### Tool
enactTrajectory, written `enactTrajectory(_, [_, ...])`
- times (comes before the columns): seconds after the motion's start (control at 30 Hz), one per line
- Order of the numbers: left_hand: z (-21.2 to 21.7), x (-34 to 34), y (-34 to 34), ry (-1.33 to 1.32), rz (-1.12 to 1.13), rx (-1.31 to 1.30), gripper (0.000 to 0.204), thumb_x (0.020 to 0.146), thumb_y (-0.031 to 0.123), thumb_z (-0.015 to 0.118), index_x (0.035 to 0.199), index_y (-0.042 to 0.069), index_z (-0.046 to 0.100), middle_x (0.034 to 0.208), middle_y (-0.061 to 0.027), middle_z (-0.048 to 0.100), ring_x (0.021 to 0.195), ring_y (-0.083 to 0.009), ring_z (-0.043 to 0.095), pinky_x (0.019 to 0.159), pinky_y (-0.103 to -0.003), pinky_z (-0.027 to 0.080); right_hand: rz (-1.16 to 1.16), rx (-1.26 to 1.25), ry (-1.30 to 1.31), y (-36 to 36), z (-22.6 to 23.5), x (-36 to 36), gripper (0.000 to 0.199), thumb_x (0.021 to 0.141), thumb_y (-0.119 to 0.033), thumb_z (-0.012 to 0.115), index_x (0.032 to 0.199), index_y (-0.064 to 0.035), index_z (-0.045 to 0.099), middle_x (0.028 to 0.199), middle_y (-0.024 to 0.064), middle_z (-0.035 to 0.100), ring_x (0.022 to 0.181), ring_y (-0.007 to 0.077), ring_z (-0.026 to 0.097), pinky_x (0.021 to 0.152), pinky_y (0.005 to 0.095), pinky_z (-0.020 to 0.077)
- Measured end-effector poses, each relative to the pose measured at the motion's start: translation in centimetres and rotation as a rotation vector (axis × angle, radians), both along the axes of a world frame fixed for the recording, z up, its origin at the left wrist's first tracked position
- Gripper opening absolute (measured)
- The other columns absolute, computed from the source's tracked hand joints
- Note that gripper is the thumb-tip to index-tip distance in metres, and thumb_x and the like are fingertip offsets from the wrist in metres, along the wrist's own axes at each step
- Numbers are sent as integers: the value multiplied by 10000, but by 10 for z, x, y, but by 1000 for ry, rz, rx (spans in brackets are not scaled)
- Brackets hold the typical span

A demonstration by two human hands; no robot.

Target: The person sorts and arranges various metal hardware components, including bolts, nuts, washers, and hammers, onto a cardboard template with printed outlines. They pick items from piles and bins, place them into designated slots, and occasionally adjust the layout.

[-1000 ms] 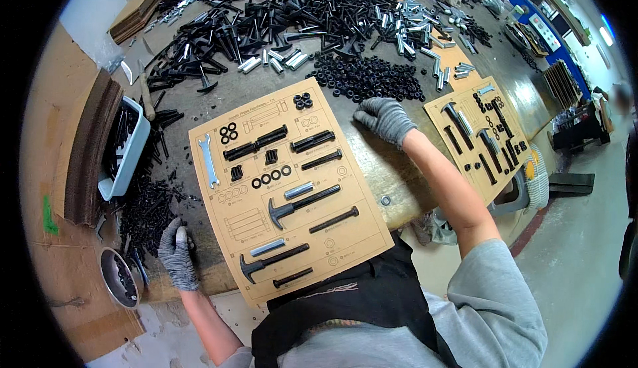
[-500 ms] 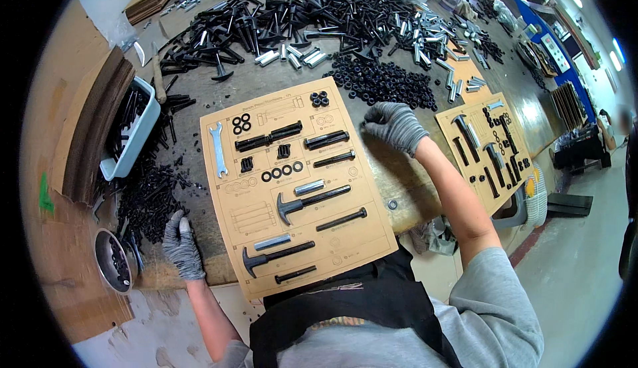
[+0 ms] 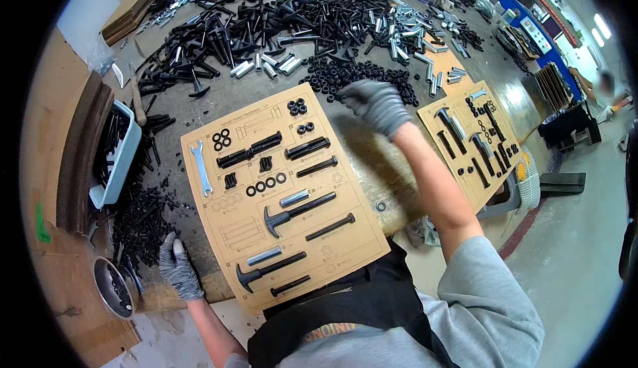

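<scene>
Left hand (image 3: 178, 270), gloved, flat and holding nothing, near bench's front-left edge by loose black bolts (image 3: 143, 218). Cardboard template (image 3: 279, 195) centred at front edge, hardware sorted into outlines. Right hand (image 3: 376, 104) reaching black nut pile (image 3: 362, 76); grip blurred, cannot tell.

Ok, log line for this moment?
right hand: over black nuts | left hand: on bench by card | card: partly filled

Tan card (image 3: 345, 235) — black bolts (image 3: 330, 226)
</scene>
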State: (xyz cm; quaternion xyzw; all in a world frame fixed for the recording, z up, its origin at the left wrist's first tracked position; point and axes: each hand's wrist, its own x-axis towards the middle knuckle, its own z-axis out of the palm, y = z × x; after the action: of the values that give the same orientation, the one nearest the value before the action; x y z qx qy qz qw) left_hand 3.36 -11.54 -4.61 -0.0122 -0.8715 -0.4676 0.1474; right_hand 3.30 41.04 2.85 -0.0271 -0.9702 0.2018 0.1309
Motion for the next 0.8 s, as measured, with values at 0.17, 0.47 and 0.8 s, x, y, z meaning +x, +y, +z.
enactTrajectory(0.17, [-8, -2, -6, 8, -14, -16, 202, 908, 88, 603, 1079, 3, 668, 1043, -80, 683, 958, -170, 599, 909, -301, 454, -391, -63, -123, 41, -8, 49, 200, 803, -180, 694, 969, -69, 704, 871, 127, 707, 794, 246, 681, 756, 351, 530])
enactTrajectory(0.47, [-3, -6, -4, 25, -29, -58, 191, 908, 101, 611, 1069, 18, 674, 1042, -70, 684, 968, -165, 604, 903, -303, 456, -455, -50, -248, 18, -16, 45, 378, 780, -410, 689, 893, -49, 699, 853, 161, 694, 811, 314, 661, 747, 407, 517])
enactTrajectory(0.8, [-2, -3, -2, -11, -27, -44, 199, 922, 106, 598, 1086, 18, 671, 1053, -69, 679, 973, -158, 599, 919, -294, 451, 44, -382, -326, -87, 1, 93, 288, 848, -313, 637, 918, -36, 669, 826, 175, 679, 744, 309, 654, 738, 380, 516])
